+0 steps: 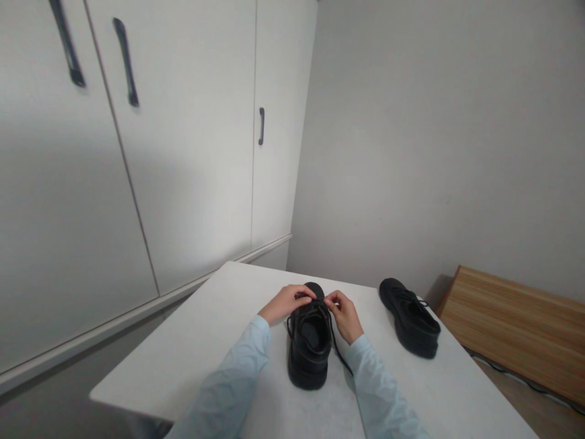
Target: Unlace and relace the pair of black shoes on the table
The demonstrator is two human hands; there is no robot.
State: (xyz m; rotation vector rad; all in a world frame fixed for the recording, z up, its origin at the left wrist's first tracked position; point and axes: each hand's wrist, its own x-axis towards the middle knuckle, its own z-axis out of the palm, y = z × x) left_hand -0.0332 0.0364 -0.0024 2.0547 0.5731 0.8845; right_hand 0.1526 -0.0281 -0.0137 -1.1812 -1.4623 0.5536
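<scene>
A black lace-up shoe (308, 360) stands upright on the white table (192, 347), its heel toward me and its toe pointing away. My left hand (287, 303) reaches over its left side, with the fingers closed at the lacing. From the right, my right hand (343, 315) pinches at the black shoelace (336, 347) near the top of the lacing. One lace end trails down the shoe's right side to the tabletop. A loop of lace hangs on the left side. What exactly lies between the left fingertips is too small to see clearly.
A second black shoe (409, 320) stands near the table's right edge. Beyond that edge is a wood-grain board (516, 329), with a dark cable along its base. White cupboards (192, 152) with dark handles line the left, and a grey wall (434, 140) rises behind.
</scene>
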